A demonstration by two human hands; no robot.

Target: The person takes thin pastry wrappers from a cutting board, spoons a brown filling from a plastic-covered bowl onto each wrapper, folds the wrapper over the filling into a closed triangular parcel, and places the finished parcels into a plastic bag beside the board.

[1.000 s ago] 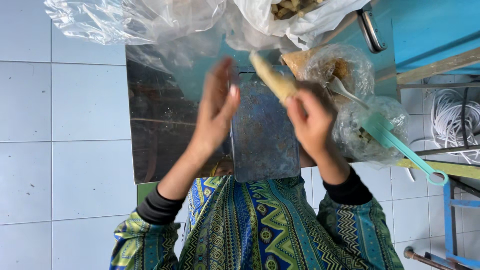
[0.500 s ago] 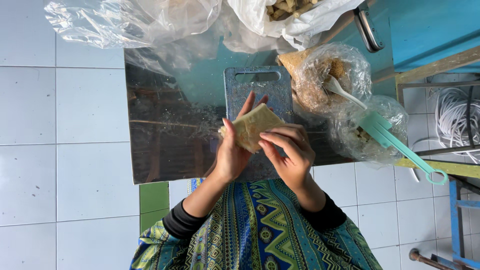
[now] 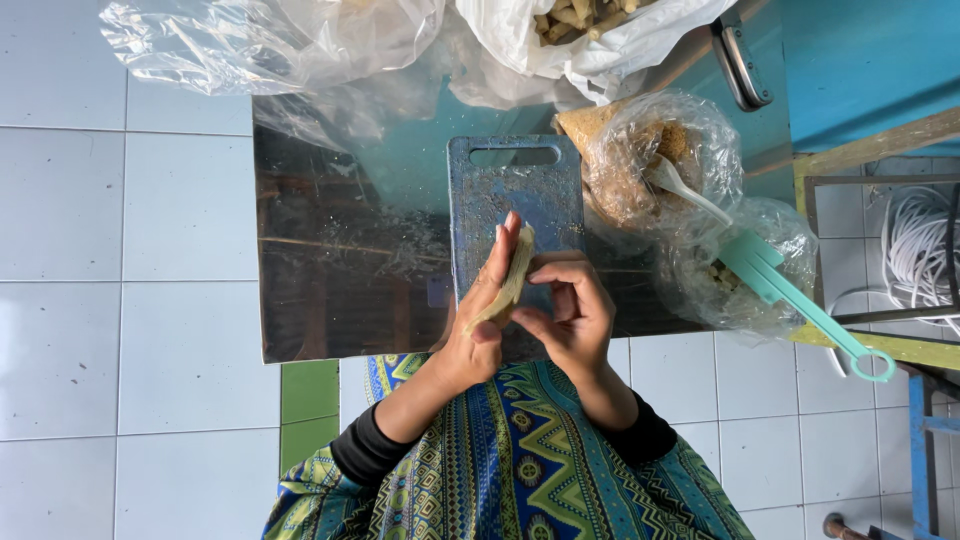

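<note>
Where half a second ago the pale wrapper lay broad and nearly flat across the left palm, it now stands edge-on as a narrow folded strip [image 3: 512, 280], and both hands have drawn closer together over the lower part of the blue cutting board [image 3: 515, 190]. The left hand [image 3: 478, 325] keeps its fingers long and nearly straight, pointing up the board, with the strip lying along them and the thumb pressing its lower end. The right hand [image 3: 572, 315] is curled, its fingers bent into a narrow pinch, fingertips touching the strip's right edge near the middle. Whether anything sits inside the fold cannot be told. The board rests on a dark reflective tabletop [image 3: 340, 280]. Just right of the board stands a clear bag of brownish filling [image 3: 640, 165] with a spoon in it, and beside that another clear bag [image 3: 740, 270] holding mint-green tongs [image 3: 800, 300]. Crumpled plastic bags [image 3: 300, 45] lie at the table's far edge.
</note>
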